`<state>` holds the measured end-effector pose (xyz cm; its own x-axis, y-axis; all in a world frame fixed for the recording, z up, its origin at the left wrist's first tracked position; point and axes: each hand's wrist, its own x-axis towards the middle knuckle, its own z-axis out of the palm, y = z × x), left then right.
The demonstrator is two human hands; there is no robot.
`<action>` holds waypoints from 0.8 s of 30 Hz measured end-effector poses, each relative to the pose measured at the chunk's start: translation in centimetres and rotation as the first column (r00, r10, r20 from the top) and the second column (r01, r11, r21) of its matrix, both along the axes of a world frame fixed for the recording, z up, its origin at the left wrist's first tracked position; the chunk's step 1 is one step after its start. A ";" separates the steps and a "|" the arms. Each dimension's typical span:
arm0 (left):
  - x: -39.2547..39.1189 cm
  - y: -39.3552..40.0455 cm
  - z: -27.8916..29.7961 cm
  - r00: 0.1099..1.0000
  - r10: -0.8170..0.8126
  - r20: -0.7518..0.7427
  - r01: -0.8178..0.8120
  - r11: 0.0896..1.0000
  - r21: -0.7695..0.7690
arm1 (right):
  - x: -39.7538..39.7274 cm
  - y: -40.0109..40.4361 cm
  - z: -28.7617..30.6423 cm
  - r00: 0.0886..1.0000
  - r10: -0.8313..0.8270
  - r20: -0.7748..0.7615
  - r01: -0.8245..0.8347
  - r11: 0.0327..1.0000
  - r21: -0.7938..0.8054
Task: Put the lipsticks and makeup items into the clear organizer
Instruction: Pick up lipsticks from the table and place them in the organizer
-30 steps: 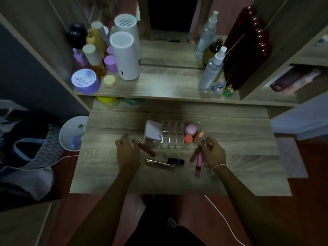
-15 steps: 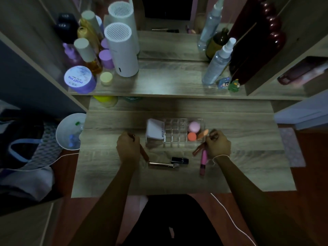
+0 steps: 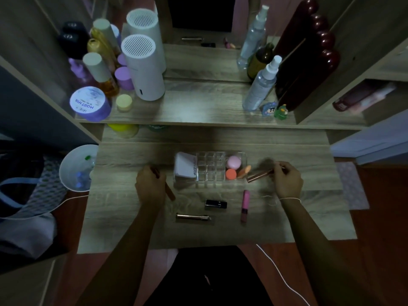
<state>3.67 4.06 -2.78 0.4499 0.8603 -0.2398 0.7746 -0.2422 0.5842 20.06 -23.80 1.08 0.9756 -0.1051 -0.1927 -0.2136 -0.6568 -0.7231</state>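
Clear organizer [image 3: 212, 167] toward the surface's far edge, centred. Right hand [image 3: 287, 180] pinching a copper tube [image 3: 259, 176] by one end; left hand [image 3: 151, 186] closed around a brown tube [image 3: 170, 192]. Probably light, rigid, slick: best gripped mid-barrel. Pink gloss [image 3: 245, 205], black lipstick [image 3: 216, 204] lying loose nearer the front edge.

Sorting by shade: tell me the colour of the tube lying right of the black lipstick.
Pink, per the head view: the tube is darker toward its near end.
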 end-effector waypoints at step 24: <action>5.4 -1.9 6.2 0.706 -0.491 0.510 0.403 0.871 0.280 | -0.3 8.6 4.4 0.757 0.576 0.309 -0.602 0.799 -0.015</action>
